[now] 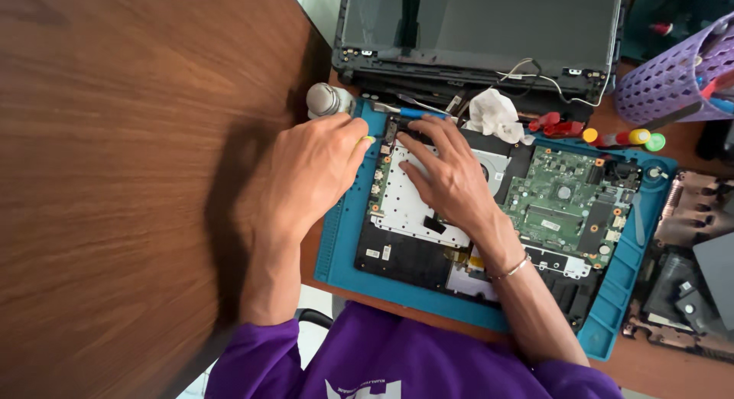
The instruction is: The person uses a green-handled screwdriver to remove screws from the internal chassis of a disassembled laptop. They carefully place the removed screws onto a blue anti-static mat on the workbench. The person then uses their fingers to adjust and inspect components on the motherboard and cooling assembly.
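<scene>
An opened laptop base with a white shield plate (405, 204) and a green circuit board (562, 204) lies on a blue work mat (348, 238). My left hand (306, 173) is curled at the mat's left edge, fingers closed around a small yellow-tipped thing that is mostly hidden. My right hand (447, 173) lies flat on the white plate, fingers spread and reaching toward the base's top left corner near a blue-handled tool (420, 112).
A detached laptop screen (482, 24) stands at the back. A grey round container (325, 99) sits by my left hand. A crumpled white cloth (493, 112), red clips (554, 125), a purple basket (673, 74) and dismantled parts (688, 254) lie right.
</scene>
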